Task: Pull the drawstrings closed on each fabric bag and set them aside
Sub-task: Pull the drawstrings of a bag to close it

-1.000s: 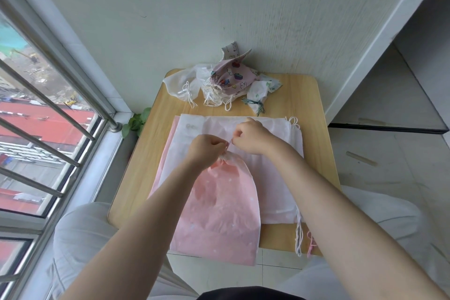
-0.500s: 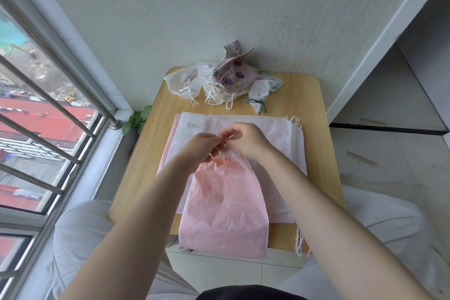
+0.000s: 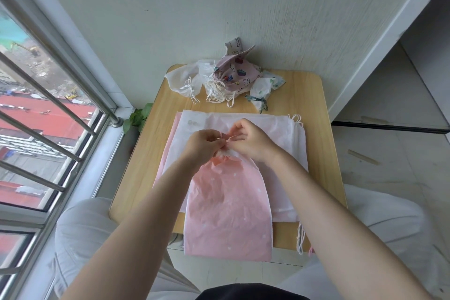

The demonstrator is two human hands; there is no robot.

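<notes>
The rounded wood-grain counter (image 3: 306,105) carries flat, pale fabric sheets (image 3: 280,129), and on them, at centre, lies a crinkled pink dotted bag (image 3: 229,214) overhanging the edge at 6 o'clock. At its gathered 12 o'clock mouth, the left hand (image 3: 204,145) and right hand (image 3: 250,140) meet, curled fingers pinching the thin drawstrings (image 3: 225,137). Cinched small bags (image 3: 226,80) cluster at 12 o'clock.

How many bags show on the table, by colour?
Pink bag being cinched: 1
Pink flat bag: 1
White flat bag: 1
White cinched bag: 1
Cartoon-print bag: 1
Leaf-print bag: 1
Total: at least 6; the back pile overlaps.
</notes>
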